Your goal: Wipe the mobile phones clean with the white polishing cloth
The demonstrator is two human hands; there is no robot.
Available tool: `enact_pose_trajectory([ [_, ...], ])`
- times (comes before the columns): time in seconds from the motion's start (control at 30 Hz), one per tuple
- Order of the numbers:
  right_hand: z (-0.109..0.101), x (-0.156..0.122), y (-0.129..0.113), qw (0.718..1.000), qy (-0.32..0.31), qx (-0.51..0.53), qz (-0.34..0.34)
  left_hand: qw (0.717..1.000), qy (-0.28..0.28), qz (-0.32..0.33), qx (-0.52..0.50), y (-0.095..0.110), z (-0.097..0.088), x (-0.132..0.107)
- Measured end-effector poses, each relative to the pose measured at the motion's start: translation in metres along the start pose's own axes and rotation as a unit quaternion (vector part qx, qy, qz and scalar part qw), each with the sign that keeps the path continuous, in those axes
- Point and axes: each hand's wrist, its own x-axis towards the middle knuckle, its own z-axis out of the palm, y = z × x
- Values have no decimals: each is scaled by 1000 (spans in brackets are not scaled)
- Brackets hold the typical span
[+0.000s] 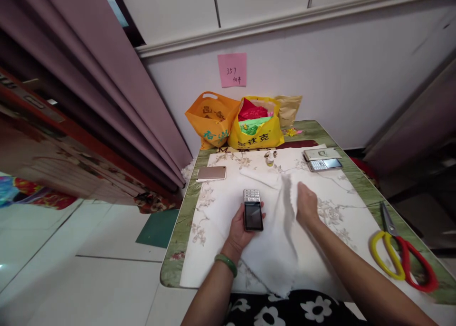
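At the middle of the tabletop [359,183]: a small bar phone with a silver keypad and a dark screen [253,211], lying in the left hand, keypad end pointing away from the person
Left hand [242,227]: palm up, fingers wrapped narrowly round the bar phone from below; thumb along its left edge; a green bangle [225,263] on the wrist
Right hand [307,205]: just to the right of the phone, back towards the camera, closed on a raised fold of the cloth; fingertips hidden
Thin white cloth [278,254]: spread under both hands; one blurred fold stands upright between the phone and the right hand; the near corner reaches the table's front edge
White floral mat [206,207]: covers most of the green marbled tabletop; the cloth lies on it
Rose-gold smartphone [211,173]: face down on the mat's far left corner, well apart from the hands
Two silver phones [322,159]: side by side at the far right
Small bottle [270,158]: upright, beyond the cloth
Scissors with yellow and red handles [402,259]: on the right edge, blades pointing away
Orange bag [213,119] and yellow bag [256,129]: against the wall; the yellow one holds red and green sheets
Pink note [232,70]: stuck on the wall above the bags
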Motion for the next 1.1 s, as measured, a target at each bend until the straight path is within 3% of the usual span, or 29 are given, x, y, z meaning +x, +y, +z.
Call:
enact_pose_trajectory([
  [0.07,-16,0,-3,992,59,47,97,1000,-4,-4,-6,0,-1,1],
  [0.13,-20,-10,-10,991,53,75,98,1000,-11,-11,-10,0,-1,2],
  [0.2,-13,-28,-21,994,-21,99,37,1000,-14,-15,-12,0,0,3],
  [0.27,0,-48,-34,978,-177,68,-85,1000,-12,-14,-14,0,0,1],
  [0.3,7,-58,-39,953,-257,39,-155,1000,-13,-13,-18,0,0,1],
  [0.37,21,-73,-47,898,-339,-30,-278,999,-22,-10,-30,0,-2,-1],
  [0.43,34,-82,-47,847,-363,-106,-373,999,-28,-4,-46,0,-6,-2],
  [0.53,54,-89,-39,771,-400,-200,-453,999,-6,3,-53,0,-14,-1],
  [0.6,66,-89,-33,750,-404,-239,-466,999,-1,-4,-52,1,-14,1],
  [0.77,85,-76,-34,770,-351,-281,-453,998,-22,-11,-55,1,2,6],
  [0.9,91,-57,-41,803,-317,-272,-425,1000,15,-7,-9,-3,14,4],
  [1.1,84,-37,-45,935,-230,-112,-244,990,102,-18,98,-9,16,-5],
])
